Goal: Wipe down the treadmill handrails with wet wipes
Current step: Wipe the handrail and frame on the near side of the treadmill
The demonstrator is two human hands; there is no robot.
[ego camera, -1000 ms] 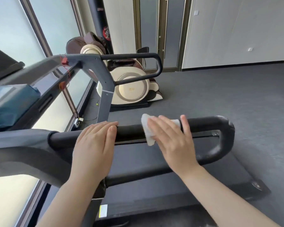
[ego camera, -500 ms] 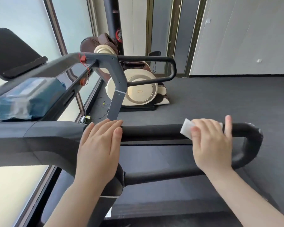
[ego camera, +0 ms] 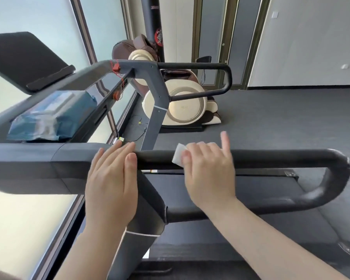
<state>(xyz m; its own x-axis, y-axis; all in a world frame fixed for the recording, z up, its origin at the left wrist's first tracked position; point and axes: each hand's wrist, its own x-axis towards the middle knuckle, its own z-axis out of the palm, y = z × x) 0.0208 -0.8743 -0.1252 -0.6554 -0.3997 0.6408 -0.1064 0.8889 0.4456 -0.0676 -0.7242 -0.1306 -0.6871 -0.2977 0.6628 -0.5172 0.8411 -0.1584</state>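
Grey gym floor (ego camera: 281, 118) behind, right hand (ego camera: 208, 170) pressing white wet wipe (ego camera: 177, 155) onto near handrail (ego camera: 271, 156), left hand (ego camera: 111, 180) flat, fingers together, beside it

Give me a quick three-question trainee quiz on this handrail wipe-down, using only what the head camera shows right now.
1. True or false: the right hand presses the white wipe onto the near handrail.
2. Where does the blue wipes pack lie? A) on the floor B) on the treadmill console C) on the massage chair
3. Fill in: the left hand lies flat, palm down, where the near handrail joins the ____.

Key: 1 true; 2 B; 3 upright post.
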